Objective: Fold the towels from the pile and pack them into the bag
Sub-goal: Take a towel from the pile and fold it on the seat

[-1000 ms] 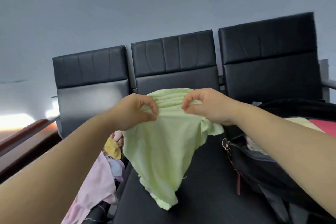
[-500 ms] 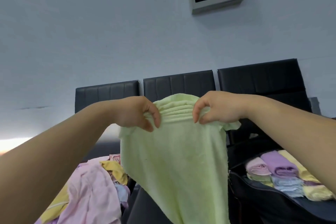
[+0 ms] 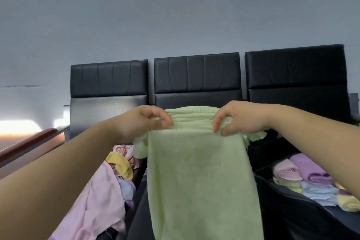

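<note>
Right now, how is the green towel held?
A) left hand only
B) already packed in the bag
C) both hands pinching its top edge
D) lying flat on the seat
C: the left hand and the right hand each pinch the gathered top edge of the green towel, which hangs down between them.

- Left hand [image 3: 145,122] and right hand [image 3: 240,118] each pinch the gathered top edge of a pale green towel [image 3: 198,177], which hangs down.
- Loose towel pile [image 3: 101,191] lies lower left.
- Folded towels fill the black bag [image 3: 303,218] lower right.
</note>
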A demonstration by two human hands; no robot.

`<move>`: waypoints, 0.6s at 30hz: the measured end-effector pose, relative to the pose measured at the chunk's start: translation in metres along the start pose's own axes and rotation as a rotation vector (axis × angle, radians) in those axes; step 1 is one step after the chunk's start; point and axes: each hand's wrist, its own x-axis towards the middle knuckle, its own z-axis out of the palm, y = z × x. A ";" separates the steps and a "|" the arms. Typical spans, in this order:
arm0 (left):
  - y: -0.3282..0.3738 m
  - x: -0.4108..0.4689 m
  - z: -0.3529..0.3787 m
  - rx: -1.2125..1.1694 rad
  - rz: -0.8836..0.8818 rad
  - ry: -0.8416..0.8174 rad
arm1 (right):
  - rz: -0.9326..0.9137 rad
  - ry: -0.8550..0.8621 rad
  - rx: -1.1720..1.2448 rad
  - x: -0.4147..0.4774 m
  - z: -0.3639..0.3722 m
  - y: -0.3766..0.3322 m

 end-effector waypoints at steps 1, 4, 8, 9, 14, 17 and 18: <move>-0.003 0.004 -0.002 -0.028 -0.009 -0.062 | 0.006 -0.001 0.010 0.007 0.002 0.003; -0.013 0.027 -0.011 0.232 -0.089 -0.197 | 0.030 -0.030 0.024 0.027 0.003 0.010; -0.020 0.085 -0.035 0.717 -0.091 -0.100 | 0.023 -0.036 -0.110 0.066 -0.007 0.016; -0.018 0.098 -0.042 0.757 -0.073 -0.044 | 0.025 0.000 -0.148 0.077 -0.013 0.016; 0.015 0.143 -0.081 0.788 0.013 0.213 | 0.007 0.283 -0.200 0.128 -0.064 0.031; 0.040 0.154 -0.100 0.873 0.111 0.337 | -0.013 0.433 -0.236 0.140 -0.093 0.032; 0.047 0.155 -0.104 0.919 0.138 0.364 | -0.019 0.471 -0.247 0.139 -0.099 0.031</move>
